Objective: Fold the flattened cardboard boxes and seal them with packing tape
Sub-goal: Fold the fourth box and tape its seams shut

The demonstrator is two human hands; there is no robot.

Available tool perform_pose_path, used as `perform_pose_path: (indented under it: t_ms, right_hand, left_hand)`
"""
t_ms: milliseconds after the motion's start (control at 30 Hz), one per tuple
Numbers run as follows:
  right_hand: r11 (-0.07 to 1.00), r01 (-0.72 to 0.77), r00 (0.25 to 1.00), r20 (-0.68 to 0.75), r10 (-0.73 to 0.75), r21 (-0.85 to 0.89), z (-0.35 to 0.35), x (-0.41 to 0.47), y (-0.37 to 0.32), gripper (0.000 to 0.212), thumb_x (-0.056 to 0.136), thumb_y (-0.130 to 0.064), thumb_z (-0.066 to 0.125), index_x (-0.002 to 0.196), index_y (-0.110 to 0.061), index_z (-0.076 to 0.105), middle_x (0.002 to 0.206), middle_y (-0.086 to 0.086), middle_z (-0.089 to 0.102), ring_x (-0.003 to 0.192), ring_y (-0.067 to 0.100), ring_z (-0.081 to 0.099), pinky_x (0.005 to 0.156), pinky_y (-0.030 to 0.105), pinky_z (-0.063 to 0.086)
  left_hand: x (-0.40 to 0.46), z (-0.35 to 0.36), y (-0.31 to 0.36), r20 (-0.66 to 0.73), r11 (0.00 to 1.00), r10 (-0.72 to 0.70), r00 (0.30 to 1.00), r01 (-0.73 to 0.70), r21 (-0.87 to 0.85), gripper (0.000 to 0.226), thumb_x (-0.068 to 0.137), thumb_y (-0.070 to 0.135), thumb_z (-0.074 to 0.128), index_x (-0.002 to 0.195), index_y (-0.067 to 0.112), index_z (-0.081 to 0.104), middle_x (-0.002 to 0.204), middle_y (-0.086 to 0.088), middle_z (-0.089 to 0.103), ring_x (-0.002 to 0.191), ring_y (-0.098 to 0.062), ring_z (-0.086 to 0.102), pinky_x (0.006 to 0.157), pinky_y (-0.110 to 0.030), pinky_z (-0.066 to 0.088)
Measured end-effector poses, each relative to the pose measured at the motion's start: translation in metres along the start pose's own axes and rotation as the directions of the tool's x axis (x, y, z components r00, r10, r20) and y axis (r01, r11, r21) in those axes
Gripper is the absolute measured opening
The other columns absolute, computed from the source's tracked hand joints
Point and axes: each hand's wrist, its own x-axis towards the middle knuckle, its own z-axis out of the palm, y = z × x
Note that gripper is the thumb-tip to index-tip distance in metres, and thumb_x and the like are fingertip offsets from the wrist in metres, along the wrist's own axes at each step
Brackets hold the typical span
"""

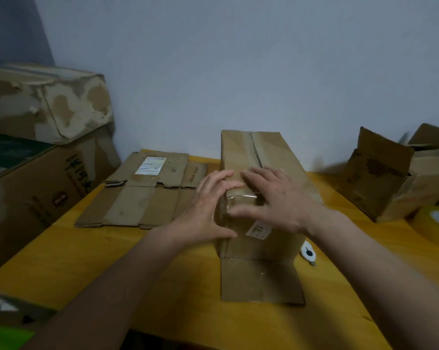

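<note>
Cardboard box (241, 152) lies under both hands, left (208, 200) and right (279, 198), fingers spread flat.

Dim, flat indoor light with a cool cast on the pale blue-grey wall (238, 72), soft shadows under the taped brown cardboard box (261, 157), motion blur on the right hand (281, 198), wide-angle bending at the edges.

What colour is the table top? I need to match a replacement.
Yellow, a warm mustard shade, seen in the head view: the table top under the boxes.
</note>
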Motion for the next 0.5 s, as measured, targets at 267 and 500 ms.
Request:
perform_pose_path:
  t_ms: [267,500]
  right_hand:
    - [0.998,-0.005,1.000,0.006,0.005,0.063,-0.003,0.001,-0.007,0.081,0.078,-0.066,0.053,0.148,-0.036,0.026,0.156,-0.007,0.026,0.141,0.018,0.025,0.113,0.037,0.024]
    - [0.977,-0.122,0.979,-0.143,0.148,0.173,0.002,0.000,-0.028,0.076,0.074,-0.067,0.060,0.139,-0.030,0.047,0.145,-0.008,0.044,0.130,0.016,0.041,0.104,0.037,0.036]
  left_hand:
    - [-0.002,-0.016,-0.005,0.073,0.998,-0.055,0.996,0.055,0.006,0.097,0.075,0.006,0.074,0.144,0.048,0.022,0.152,0.027,0.020,0.141,-0.001,0.019,0.117,-0.042,0.027]
    - [-0.002,-0.024,-0.006,0.047,0.996,-0.067,0.997,0.064,0.061,0.095,0.077,-0.024,0.037,0.142,0.045,0.031,0.156,0.026,0.012,0.146,-0.001,0.001,0.121,-0.045,0.014]
